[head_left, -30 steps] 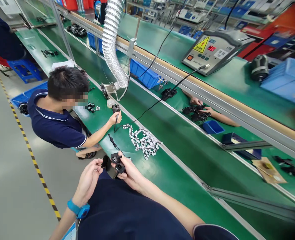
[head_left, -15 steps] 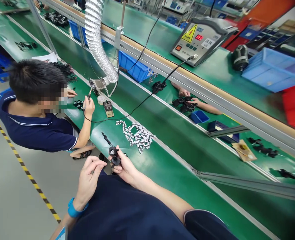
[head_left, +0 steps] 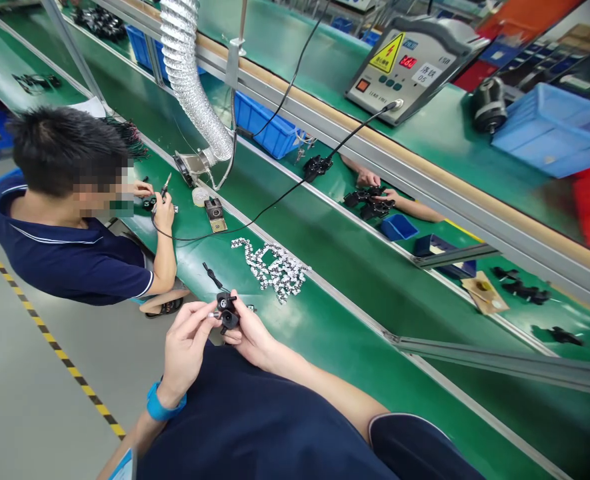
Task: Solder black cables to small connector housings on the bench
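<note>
My right hand [head_left: 249, 331] is wrapped round a small black plastic part [head_left: 229, 319] with two round openings, held over the bench's near edge. A short black cable [head_left: 212, 273] lies on the bench just beyond it; whether it joins the part I cannot tell. My left hand [head_left: 187, 333], with a blue band [head_left: 165, 402] at its wrist, is closed in a pinch against the part's left side. A tiny pale tip shows at its fingertips, too small to name.
Small white-and-black pieces [head_left: 279, 270] lie heaped on the green bench [head_left: 325, 353]. A co-worker [head_left: 65, 227] holds a soldering iron [head_left: 166, 183] at left, near a silver duct [head_left: 187, 73]. A soldering station [head_left: 405, 70] stands on the shelf. Another person's hands [head_left: 369, 180] handle black parts opposite.
My left hand has moved right, its pinched fingertips coming up to the black part. My right hand stays on the part. The co-worker's soldering iron hand has shifted left.
</note>
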Action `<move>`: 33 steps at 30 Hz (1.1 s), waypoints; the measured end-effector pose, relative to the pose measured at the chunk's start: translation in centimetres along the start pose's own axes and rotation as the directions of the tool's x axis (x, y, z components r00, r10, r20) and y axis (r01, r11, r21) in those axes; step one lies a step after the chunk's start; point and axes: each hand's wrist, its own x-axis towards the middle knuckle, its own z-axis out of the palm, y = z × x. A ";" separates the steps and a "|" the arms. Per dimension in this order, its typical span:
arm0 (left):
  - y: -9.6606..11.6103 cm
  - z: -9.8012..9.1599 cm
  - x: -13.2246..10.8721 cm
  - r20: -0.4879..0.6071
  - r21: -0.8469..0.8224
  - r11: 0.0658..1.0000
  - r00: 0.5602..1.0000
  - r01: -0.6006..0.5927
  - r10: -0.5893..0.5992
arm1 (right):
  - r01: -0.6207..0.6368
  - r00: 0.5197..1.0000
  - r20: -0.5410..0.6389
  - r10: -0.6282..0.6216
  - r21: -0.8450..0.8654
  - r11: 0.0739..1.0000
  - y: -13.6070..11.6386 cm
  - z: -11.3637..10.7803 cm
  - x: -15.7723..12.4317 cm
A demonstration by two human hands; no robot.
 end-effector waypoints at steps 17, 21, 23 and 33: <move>-1.2 0.6 1.9 0.002 0.285 0.816 0.852 -0.503 0.524 | 0.100 0.993 -0.054 -0.105 -0.080 0.992 -0.8 0.8 1.1; -1.2 0.7 2.3 -0.008 0.285 0.820 0.854 -0.497 0.520 | 0.110 0.992 -0.053 -0.115 -0.078 0.991 -1.1 1.0 1.2; -1.2 0.8 2.5 -0.016 0.285 0.824 0.857 -0.490 0.515 | 0.108 0.992 -0.056 -0.112 -0.084 0.991 -1.2 1.2 1.2; -1.7 0.8 2.8 0.002 0.344 0.765 0.815 -0.545 0.580 | 0.121 0.991 -0.054 -0.124 -0.059 0.991 -1.3 1.4 1.5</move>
